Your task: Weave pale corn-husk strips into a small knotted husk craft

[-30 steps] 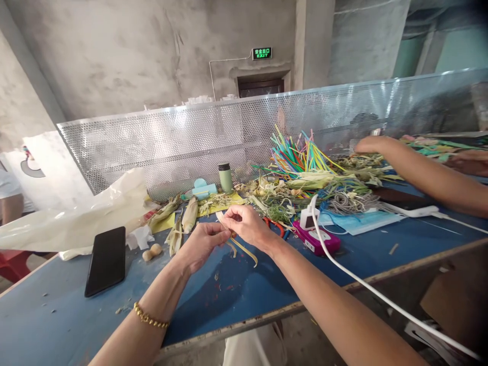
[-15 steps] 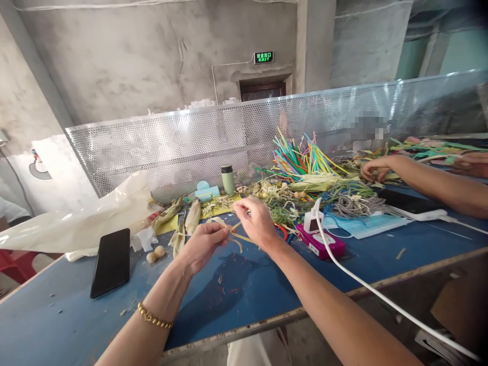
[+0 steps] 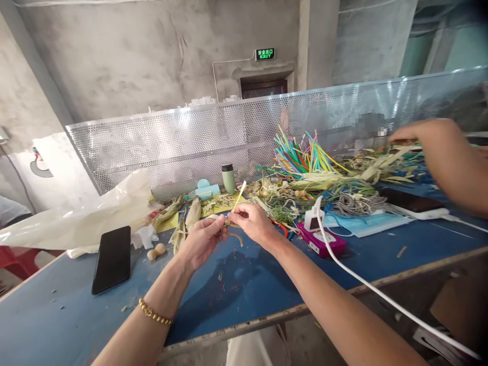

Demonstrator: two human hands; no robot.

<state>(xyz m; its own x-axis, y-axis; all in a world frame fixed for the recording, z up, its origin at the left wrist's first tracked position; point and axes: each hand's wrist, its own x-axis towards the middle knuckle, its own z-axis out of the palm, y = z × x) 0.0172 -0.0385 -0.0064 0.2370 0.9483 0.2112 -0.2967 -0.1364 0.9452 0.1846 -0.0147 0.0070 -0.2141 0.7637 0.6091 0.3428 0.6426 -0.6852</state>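
Observation:
My left hand [image 3: 203, 241] is closed in a pinch on pale corn husk strips, above the blue table. Close beside it, fingertips almost touching, my right hand [image 3: 252, 222] pinches a narrow yellowish corn husk strip [image 3: 240, 195], whose free end sticks up. Another thin strip end [image 3: 237, 237] curls down below the fingers. Where the strips cross is hidden behind my fingertips. Just beyond my left hand lie dried corn husks [image 3: 193, 213]. A tangle of green and tan plant fibres [image 3: 280, 206] lies past my right hand.
On the blue table [image 3: 152, 335] are a black phone [image 3: 111, 260] and a wooden figure [image 3: 156, 251] at left. To the right stand a magenta power strip [image 3: 324, 243] with a white cable and a green bottle [image 3: 228, 179] behind. A co-worker's arm [image 3: 446, 157] reaches in from the right.
My right hand has lowered and come in against my left fingertips. One strip end now points upward. The co-worker's arm has lifted and shifted right, above pale husk strips.

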